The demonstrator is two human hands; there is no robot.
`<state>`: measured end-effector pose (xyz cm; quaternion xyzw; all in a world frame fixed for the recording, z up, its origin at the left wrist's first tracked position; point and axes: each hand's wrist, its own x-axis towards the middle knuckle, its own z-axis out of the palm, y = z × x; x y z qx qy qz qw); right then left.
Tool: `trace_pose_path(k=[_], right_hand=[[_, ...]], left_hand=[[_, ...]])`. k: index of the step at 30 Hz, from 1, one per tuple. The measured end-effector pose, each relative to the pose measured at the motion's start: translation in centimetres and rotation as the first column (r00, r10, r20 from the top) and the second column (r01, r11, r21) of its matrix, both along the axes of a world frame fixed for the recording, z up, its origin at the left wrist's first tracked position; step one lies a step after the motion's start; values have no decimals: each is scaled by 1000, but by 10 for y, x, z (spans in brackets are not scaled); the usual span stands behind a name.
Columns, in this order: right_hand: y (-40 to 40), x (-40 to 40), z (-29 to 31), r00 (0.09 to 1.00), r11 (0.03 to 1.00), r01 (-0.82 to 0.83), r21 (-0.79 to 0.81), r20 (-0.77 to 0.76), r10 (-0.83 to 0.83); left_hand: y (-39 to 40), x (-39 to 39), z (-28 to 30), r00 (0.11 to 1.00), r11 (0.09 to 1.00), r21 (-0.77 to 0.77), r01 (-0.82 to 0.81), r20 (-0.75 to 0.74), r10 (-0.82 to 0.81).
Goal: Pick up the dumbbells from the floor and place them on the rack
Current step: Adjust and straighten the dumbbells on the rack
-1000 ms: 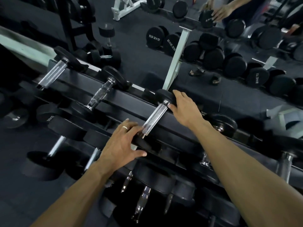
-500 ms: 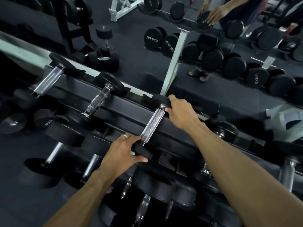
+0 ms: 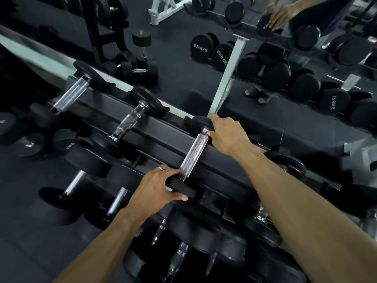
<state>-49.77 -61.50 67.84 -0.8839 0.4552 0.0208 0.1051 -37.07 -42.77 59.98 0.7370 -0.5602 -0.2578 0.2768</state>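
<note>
A black dumbbell with a knurled chrome handle lies across the top tier of the dark rack. My left hand grips its near head, thumb under the rubber edge. My right hand curls over its far head, which sits against the mirror. Two more dumbbells rest on the same tier further left. Heavier dumbbells fill the lower tiers below my arms.
A mirror behind the rack reflects a white rack post, rows of dumbbells, black sandals and a hand on a dumbbell at the top right. Dark rubber floor lies to the lower left.
Both hands have shifted slightly left and up with the dumbbell along the top tier. My left fingers have closed further round the near head.
</note>
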Motion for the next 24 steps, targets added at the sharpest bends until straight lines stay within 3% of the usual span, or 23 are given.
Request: trace_pose_path(k=[11,20,24], right_hand=[[0,-1,-2,999,1000,22,-4,25,-22],[5,16,17,997,995,-32,93,69,26],[20,54,17,987,995,-90,52,135,82]], left_hand=[[-5,8,7,1000,999,40,26,6,-26],[10,24,28,995,986,158,49,81,-62],[24,54,42,988,998,64,-25,152,15]])
